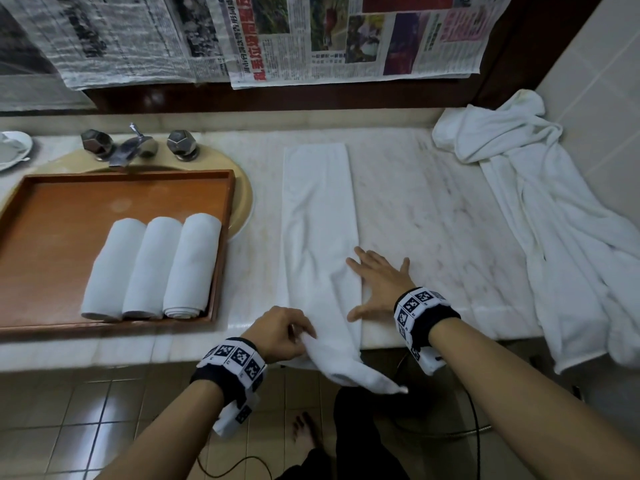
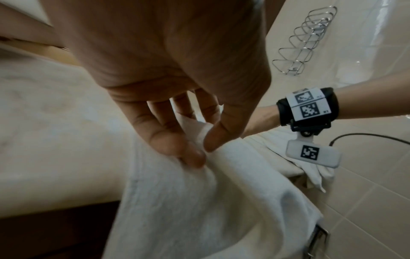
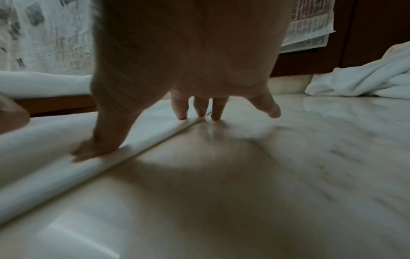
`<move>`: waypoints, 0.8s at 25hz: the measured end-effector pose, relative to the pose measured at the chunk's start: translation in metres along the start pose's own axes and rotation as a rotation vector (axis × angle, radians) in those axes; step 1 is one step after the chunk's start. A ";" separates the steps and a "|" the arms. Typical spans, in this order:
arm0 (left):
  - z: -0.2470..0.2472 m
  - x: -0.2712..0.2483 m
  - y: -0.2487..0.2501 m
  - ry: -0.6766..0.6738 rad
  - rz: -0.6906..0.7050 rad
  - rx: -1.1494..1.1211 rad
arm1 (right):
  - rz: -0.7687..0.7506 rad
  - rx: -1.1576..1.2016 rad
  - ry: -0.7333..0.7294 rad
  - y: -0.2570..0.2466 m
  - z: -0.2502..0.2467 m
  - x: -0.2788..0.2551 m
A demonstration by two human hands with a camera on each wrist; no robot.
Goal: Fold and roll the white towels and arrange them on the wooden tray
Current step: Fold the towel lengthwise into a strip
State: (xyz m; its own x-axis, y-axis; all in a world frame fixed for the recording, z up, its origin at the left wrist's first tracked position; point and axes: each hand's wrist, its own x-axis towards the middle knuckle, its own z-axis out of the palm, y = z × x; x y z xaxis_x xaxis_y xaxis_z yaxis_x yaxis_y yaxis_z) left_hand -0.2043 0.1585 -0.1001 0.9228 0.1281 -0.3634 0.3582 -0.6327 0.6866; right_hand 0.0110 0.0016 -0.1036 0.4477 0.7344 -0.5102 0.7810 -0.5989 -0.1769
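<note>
Three rolled towels (image 1: 152,268) lined up side by side in the near right corner of the wooden tray (image 1: 20,209), most of its floor bare. A fourth, the folded towel (image 1: 318,216), laid out as a long strip running from the back of the marble counter (image 1: 433,209) to its front edge, near end drooping over the edge. Left hand (image 1: 280,332) pinching that hanging end between thumb and fingertips (image 2: 193,157); right hand (image 1: 379,282) spread flat, fingers straight, pressing the strip's right edge near the front edge of the counter. Folding apparently finished on this piece, rolling not yet begun. Still waiting: loose crumpled towels (image 1: 540,209) heaped at the counter's back right corner and trailing off its front edge. Tray resting over the basin, under the chrome taps (image 1: 138,147). Newspapers (image 1: 242,39) hung along the back wall; tiled floor below.
</note>
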 end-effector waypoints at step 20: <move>0.018 -0.003 -0.002 0.235 -0.245 -0.145 | 0.404 0.264 0.064 -0.053 0.040 -0.059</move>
State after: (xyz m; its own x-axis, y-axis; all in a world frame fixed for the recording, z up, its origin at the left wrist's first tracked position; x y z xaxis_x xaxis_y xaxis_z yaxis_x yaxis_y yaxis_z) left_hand -0.2109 0.1455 -0.1121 0.8084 0.4449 -0.3854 0.5736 -0.4486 0.6854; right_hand -0.0738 -0.0226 -0.0977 0.7245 0.4394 -0.5311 0.4057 -0.8947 -0.1869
